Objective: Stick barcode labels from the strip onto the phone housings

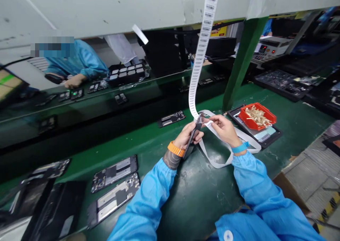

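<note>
My left hand (186,136), with an orange band at the wrist, is wrapped round a thin dark phone part (195,133) tilted nearly on edge. Close to its upper end, my right hand (224,128) is closed in a pinch; what its fingertips hold is too small to make out. A long white strip of barcode labels (199,56) hangs from above and runs down to the hands. Loops of white strip (216,164) lie on the green table below and beside them.
Opened phone bodies (117,198) lie at the left, another (172,118) beyond my hands. A red tray (271,117) of small pale pieces stands at right on a dark tray. A green post (240,60) rises behind. Across the bench, a person in blue works.
</note>
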The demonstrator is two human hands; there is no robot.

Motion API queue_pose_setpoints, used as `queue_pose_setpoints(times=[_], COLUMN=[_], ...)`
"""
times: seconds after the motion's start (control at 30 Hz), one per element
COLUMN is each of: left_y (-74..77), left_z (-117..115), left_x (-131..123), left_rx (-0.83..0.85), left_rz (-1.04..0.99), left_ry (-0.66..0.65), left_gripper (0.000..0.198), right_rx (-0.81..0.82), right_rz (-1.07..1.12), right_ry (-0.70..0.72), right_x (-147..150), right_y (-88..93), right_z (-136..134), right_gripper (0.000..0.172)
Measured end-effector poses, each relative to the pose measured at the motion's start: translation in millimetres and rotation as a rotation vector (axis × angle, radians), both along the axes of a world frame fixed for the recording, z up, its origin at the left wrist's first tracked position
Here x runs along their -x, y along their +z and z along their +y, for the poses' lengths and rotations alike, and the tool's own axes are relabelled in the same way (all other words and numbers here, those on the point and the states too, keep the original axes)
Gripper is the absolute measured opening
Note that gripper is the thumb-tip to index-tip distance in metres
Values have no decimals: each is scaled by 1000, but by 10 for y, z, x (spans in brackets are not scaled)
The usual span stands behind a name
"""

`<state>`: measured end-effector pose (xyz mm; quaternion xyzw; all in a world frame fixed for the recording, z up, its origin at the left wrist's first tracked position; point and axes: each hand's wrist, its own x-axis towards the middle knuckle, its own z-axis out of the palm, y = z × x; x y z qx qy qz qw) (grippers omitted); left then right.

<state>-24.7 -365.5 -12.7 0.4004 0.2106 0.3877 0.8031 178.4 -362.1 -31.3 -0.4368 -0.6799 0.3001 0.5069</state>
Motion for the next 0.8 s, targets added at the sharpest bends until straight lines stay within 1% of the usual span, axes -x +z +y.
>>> queue_pose_setpoints(times=[0.17,0.27,0.37,0.43,0.53,0.57,0.67,0.8], left_y=[28,24,11,-1,-18,-20,-4,52], left_z=[-40,-39,-42,-43,-47,-51,-80,-125], left_x=[4,5,-12,-24,-23,-17,18,76], left_rx=[41,89,121,127,98,77,19,10], left_rz=[-19,19,60,54,17,4,-5,5], left_ry=[-28,-5,26,16,-22,-28,-28,-52], left_gripper=[81,77,73,72,72,72,71,66], right_rx=[-209,-267,-273,-264,-219,-200,-153,-109], right_rz=[-212,-259,-276,-286,-303,-304,-289,-259], right_ry=[-34,-29,-25,-23,6,19,45,89], right_x=[-59,-64,-65,-73,-90,-94,-95,-88], right_y=[136,154,153,151,162,171,215,279], right_z=[-58,-64,-67,-67,-70,-74,-96,-127], right_gripper=[13,11,9,10,19,19,15,10])
